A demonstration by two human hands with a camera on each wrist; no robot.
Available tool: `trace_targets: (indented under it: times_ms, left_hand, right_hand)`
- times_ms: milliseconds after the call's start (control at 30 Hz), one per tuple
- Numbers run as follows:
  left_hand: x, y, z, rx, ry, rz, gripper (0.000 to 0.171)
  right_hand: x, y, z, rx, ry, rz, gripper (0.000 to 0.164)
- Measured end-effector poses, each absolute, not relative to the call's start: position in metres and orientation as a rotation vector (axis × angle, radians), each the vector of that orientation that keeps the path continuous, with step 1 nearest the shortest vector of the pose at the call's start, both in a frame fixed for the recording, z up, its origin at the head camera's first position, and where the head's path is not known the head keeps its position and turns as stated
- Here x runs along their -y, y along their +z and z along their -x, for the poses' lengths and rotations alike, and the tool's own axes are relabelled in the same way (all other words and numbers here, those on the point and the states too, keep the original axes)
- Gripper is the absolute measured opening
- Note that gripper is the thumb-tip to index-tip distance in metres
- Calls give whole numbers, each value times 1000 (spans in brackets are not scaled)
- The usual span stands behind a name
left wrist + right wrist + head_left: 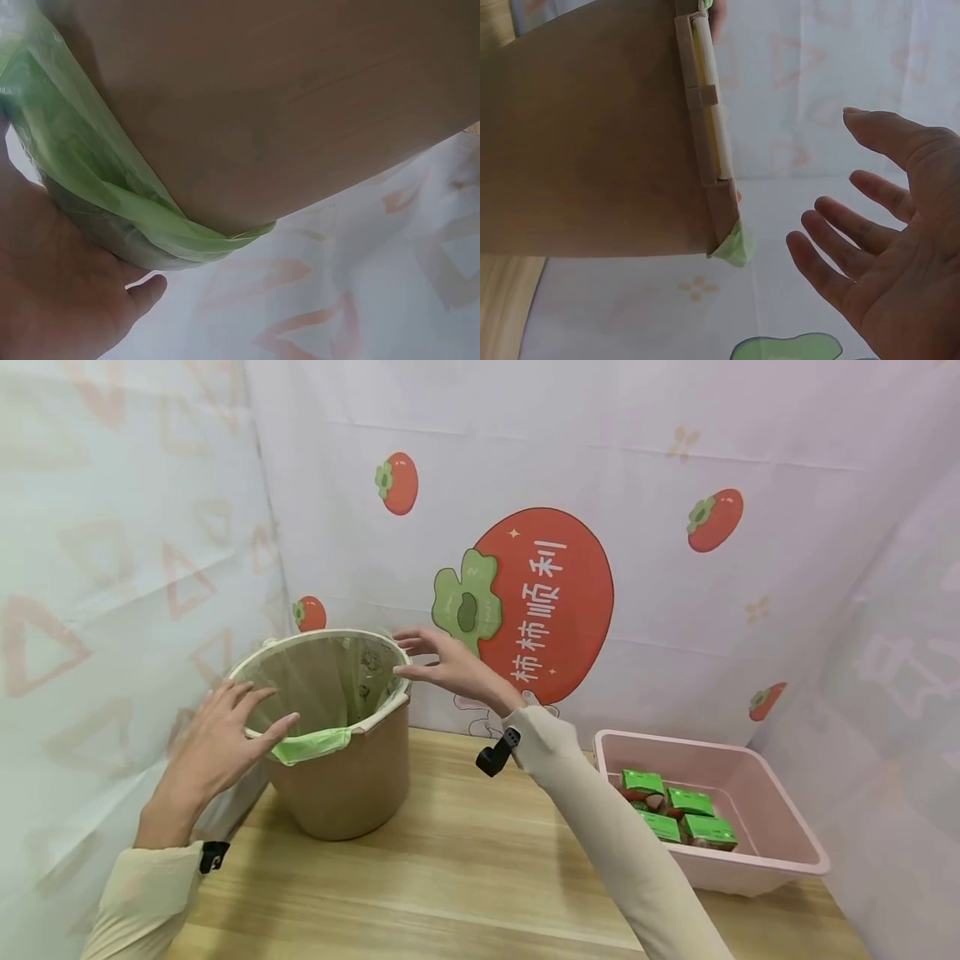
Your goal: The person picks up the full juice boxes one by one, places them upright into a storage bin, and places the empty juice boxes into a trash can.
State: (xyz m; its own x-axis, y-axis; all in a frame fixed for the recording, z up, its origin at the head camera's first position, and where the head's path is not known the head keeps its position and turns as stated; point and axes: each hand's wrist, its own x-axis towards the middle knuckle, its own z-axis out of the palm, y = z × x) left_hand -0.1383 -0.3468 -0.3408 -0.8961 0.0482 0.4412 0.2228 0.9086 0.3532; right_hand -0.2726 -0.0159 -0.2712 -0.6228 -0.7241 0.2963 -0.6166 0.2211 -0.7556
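A brown trash bin with a cream rim ring stands upright at the left of the table. A thin green bag lines it, and a green fold of the bag hangs over the front rim. At the left rim is my left hand, fingers spread and thumb apart. The left wrist view has this hand right against the bag's loose edge. My right hand reaches over to the right rim with fingers loosely bent; in the right wrist view this hand is apart from the bin, holding nothing.
A pink tub sits at the right of the wooden table, holding several packages with green tops. White printed cloth stands close behind the bin and along both sides.
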Motion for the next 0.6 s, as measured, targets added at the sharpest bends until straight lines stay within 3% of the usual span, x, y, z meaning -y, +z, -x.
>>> trace_targets:
  times_ms: [600]
  left_hand:
    - [320,-338,138,2590,-442,225,70]
  right_hand:
    - [-21,-308,268,-2463,-1266,1212,57]
